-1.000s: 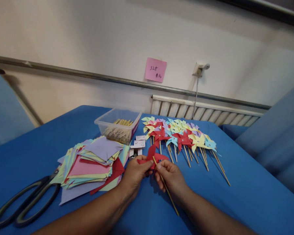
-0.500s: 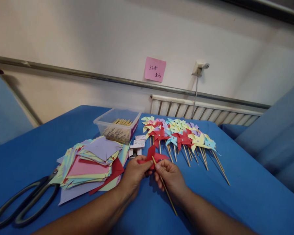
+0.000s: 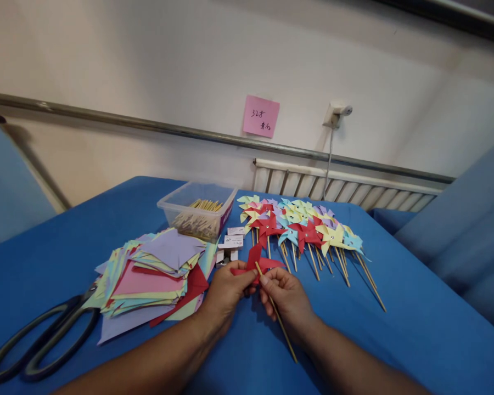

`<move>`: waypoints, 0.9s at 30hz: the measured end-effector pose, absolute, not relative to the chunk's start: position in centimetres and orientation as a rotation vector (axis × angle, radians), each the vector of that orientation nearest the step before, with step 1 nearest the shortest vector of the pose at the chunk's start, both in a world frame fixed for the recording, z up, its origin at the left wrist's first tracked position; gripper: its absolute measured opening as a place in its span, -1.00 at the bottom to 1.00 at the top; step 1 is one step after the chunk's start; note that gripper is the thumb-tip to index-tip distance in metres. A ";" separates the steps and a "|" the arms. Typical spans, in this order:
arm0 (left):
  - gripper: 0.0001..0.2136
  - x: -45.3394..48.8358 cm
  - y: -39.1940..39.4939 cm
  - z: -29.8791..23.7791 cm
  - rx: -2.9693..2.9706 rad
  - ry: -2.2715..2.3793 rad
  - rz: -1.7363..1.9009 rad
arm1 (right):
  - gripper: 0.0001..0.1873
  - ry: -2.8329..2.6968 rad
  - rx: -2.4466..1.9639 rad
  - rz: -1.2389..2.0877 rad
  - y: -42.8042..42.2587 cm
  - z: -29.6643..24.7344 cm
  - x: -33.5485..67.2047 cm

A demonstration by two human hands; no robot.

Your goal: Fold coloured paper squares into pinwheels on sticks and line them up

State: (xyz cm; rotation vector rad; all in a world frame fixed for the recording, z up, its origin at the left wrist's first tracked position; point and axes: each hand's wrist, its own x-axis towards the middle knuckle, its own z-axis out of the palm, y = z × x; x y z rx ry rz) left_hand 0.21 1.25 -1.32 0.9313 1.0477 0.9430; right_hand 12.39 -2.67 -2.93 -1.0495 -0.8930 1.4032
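My left hand [image 3: 229, 285] is closed on a red paper pinwheel [image 3: 254, 257], its blades fanning out above my fingers. A thin wooden stick [image 3: 283, 332] is pinched in my right hand [image 3: 287, 294]. The stick's upper end lies against the back of the pinwheel, and its lower end points down toward me. My fingers hide the pinwheel's centre, so whether a pin joins the two cannot be seen. Just beyond my left hand are small white boxes [image 3: 233, 241], one of them open.
Stacked coloured paper [image 3: 152, 285] and black-handled scissors [image 3: 61, 334] lie on the left. A clear plastic box [image 3: 168, 216] holds many sticks [image 3: 206, 206]. Several pinwheels on sticks [image 3: 308, 233] lie at the back right of the blue-covered table [image 3: 415, 318]. A radiator [image 3: 296, 181] stands behind.
Almost nothing differs. Both hands keep their grip on the pinwheel and stick, with only a very slight shift of the blades and the stick's lower end.
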 end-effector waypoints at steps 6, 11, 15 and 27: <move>-0.77 0.3 1.2 -1.1 0.918 1.038 0.963 | -0.54 -0.874 -1.064 1.422 -2.6 -2.9 12.4; -0.76 0.3 1.1 -1.0 0.888 1.056 0.962 | -0.55 -0.871 -1.074 1.418 -2.5 -2.9 12.4; -0.77 0.3 1.1 -1.0 0.900 1.065 0.964 | -0.56 -0.884 -1.060 1.415 -2.6 -3.0 12.4; -0.76 0.3 1.2 -1.1 0.907 1.071 0.992 | -0.56 -0.885 -1.099 1.409 -2.6 -2.8 12.3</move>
